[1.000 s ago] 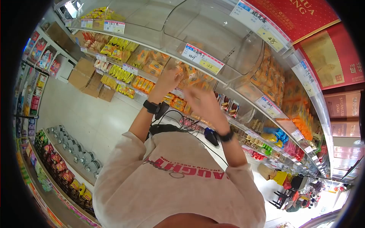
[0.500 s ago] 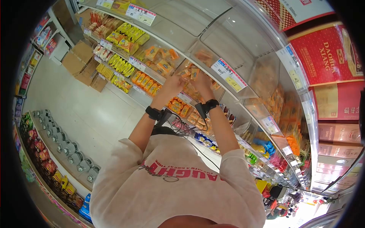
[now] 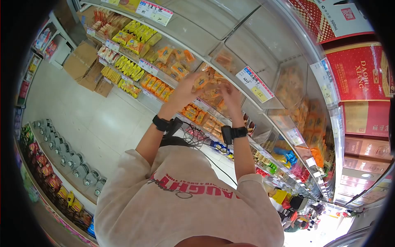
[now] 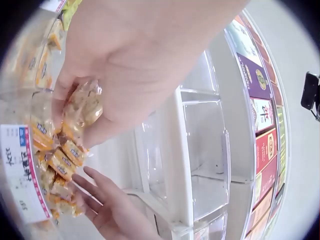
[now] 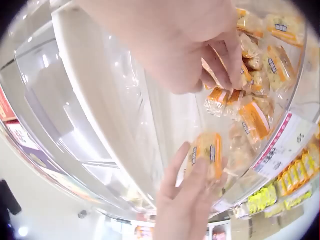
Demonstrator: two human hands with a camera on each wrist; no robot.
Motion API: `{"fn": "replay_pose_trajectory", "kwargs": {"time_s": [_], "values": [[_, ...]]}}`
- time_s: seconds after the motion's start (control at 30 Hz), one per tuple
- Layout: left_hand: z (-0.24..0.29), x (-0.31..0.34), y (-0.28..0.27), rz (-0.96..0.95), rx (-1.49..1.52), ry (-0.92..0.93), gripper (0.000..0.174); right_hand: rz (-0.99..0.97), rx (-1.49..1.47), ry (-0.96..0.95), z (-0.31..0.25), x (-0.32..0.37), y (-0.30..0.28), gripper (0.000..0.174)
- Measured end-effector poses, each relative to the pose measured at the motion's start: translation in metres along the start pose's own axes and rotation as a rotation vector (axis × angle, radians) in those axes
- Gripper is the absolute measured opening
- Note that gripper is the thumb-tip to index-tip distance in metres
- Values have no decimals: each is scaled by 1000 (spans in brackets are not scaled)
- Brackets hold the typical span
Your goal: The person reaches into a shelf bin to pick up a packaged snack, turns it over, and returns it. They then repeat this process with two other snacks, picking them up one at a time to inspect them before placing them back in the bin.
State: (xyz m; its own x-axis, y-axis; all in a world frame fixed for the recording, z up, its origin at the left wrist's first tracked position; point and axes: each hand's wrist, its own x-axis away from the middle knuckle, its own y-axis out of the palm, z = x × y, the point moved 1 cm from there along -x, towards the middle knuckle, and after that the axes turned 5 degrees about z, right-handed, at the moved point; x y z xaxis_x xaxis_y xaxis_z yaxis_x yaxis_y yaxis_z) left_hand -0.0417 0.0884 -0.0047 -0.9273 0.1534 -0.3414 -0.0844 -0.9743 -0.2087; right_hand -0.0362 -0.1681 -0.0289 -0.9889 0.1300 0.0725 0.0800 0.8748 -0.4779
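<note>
My left hand (image 3: 186, 91) is over a clear bin of orange-and-clear wrapped snack packs (image 3: 214, 99) on the shelf. Its thumb and fingers hold one wrapped snack pack (image 5: 206, 154), which shows in the right wrist view with an orange band. Seen from the left wrist, that pack sits under the palm, its crumbly content visible through the film. To the right, my right hand (image 3: 231, 99) reaches into the same bin. Its fingers (image 4: 95, 192) are loosely bent beside the loose packs (image 4: 64, 162), touching at the pile's edge.
A price tag (image 3: 255, 84) fronts the shelf above the bin. Left of it lie yellow packs (image 3: 135, 39) and more orange packs (image 3: 177, 61). Lower rows hold other wrapped snacks (image 3: 154, 85). Red gift boxes (image 3: 358, 72) stand at upper right. Cardboard boxes (image 3: 84, 66) sit on the floor.
Both hands came down from above the shelf into the bin. Since half a second ago, the left hand shows a pack in its grip and the right hand has shifted slightly right.
</note>
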Motion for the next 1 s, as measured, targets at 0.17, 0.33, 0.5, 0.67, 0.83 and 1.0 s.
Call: {"fn": "replay_pose_trajectory", "kwargs": {"time_s": [0.17,0.33,0.5,0.67,0.83,1.0], "values": [[31,5,-38,-29,44,-170,53,-196,147,117,-31,-18,48,54],[43,16,-64,27,27,-171,54,-122,161,34,-9,-60,85,63],[37,23,-69,112,-121,-28,55,-39,301,-92,7,-78,97,50],[57,26,-73,97,-168,-37,56,63,185,-323,1,-55,71,45],[123,27,-78,32,-144,66,57,-138,-59,-81,-39,33,-8,67],[165,29,-75,-129,-61,175,59,-306,-354,-6,-84,132,-70,75]]}}
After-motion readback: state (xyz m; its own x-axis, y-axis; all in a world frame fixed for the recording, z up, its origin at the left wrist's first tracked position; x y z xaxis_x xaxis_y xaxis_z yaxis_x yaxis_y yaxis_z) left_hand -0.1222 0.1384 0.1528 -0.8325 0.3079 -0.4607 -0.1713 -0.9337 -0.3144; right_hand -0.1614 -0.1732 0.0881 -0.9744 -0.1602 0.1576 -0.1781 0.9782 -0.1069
